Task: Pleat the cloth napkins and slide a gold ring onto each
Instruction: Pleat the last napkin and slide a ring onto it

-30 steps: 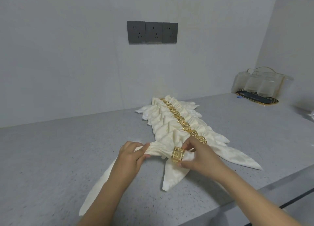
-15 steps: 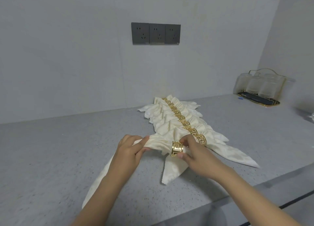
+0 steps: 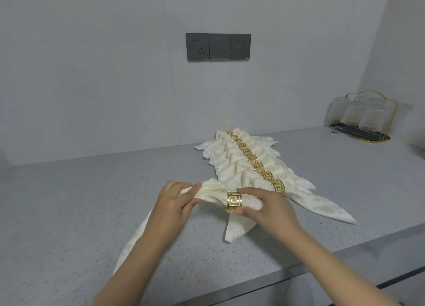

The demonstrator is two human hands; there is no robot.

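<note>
left hand [image 3: 177, 204] pinched gathered napkin [image 3: 212, 193] | right hand [image 3: 268, 205] gripped gold ring [image 3: 234, 201] round napkin, between both hands | risk: loosened left pinch could spread pleats, jamming ring

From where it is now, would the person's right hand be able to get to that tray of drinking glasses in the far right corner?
Probably not right away. The right hand is pinching the gold cut-out ring on the cream cloth napkin; the gold-rimmed tray of clear glasses sits well off across bare grey countertop.
</note>
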